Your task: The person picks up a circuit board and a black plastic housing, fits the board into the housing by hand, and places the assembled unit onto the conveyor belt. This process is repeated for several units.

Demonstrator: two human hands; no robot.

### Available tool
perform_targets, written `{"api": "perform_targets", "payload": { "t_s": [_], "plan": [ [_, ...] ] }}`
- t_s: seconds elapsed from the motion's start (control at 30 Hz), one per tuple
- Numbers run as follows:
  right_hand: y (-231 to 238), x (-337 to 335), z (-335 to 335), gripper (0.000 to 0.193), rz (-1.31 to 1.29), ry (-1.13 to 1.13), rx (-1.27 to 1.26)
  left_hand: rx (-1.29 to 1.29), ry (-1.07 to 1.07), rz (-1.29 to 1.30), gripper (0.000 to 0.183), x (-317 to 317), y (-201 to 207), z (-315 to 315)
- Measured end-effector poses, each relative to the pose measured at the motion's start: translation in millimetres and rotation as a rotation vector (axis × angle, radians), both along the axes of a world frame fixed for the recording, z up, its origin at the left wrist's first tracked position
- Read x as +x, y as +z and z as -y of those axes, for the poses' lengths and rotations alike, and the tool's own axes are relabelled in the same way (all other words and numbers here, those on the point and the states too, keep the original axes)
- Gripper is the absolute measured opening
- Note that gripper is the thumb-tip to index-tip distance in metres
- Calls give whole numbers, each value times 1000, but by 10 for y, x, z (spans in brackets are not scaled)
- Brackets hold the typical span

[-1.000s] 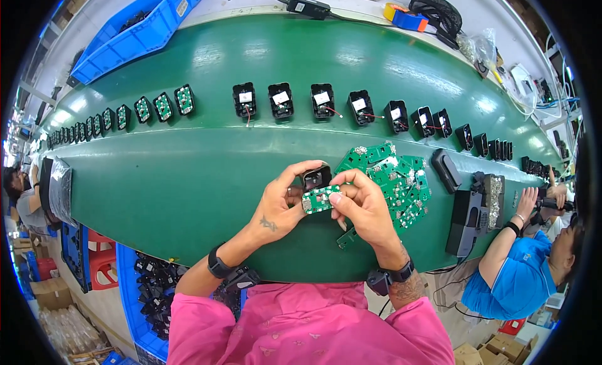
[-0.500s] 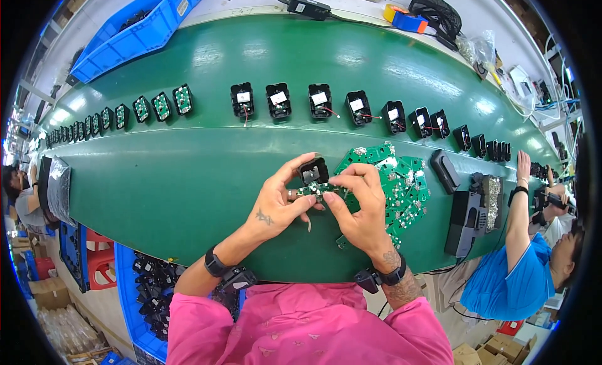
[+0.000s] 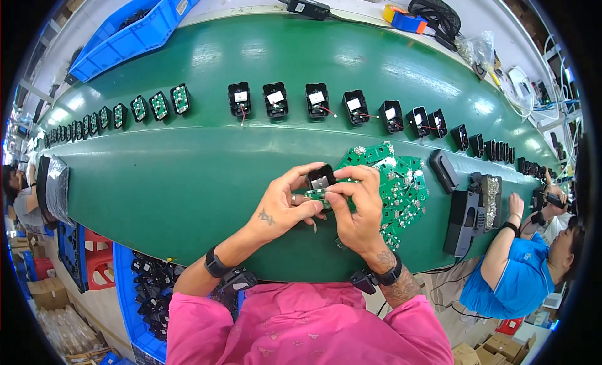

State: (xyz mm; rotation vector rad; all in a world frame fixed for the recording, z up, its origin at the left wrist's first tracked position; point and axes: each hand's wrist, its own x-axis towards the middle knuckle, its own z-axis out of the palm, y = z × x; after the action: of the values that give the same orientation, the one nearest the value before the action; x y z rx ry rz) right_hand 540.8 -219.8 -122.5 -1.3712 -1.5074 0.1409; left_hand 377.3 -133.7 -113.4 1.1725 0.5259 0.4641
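Above the green bench, my left hand is closed around a small black plastic housing with a pale label inside. A small green circuit board stands out on the near side of the housing, with the left thumb against it. The thumb and fingers of my right hand pinch at the board's right end; the exact contact, perhaps with a wire plug, is hidden by the fingers. A pale strip hangs below the left fingers. Right beside my right hand spreads a pile of loose green circuit boards.
Black housings with labels and red wires run in a row across the bench; housings with boards inside continue leftward. A blue crate stands far left. At right are a black device and a co-worker in a blue shirt.
Both hands, with the housing and board, have shifted slightly; the board has turned, and my right fingers are closer to the left hand. The co-worker's arm has drawn back from the row.
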Motion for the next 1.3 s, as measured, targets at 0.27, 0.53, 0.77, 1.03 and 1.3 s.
{"api": "perform_targets", "payload": {
  "t_s": [0.27,0.53,0.77,1.03,1.3],
  "plan": [
    [9,-1,-14,9,95,-6,23,-166,15,-39,67,5,16,16],
    [-6,47,5,9,21,35,51,-81,39,-34,60,36,-2,28],
    [30,39,-3,17,-143,59,-14,8,69,-63,55,30,-10,67],
    [-120,85,73,24,-528,82,-357,-2,100,-8,58,45,17,72],
    [-50,140,46,21,-137,-36,-162,-10,79,-58,58,69,-35,80]
  ]
}}
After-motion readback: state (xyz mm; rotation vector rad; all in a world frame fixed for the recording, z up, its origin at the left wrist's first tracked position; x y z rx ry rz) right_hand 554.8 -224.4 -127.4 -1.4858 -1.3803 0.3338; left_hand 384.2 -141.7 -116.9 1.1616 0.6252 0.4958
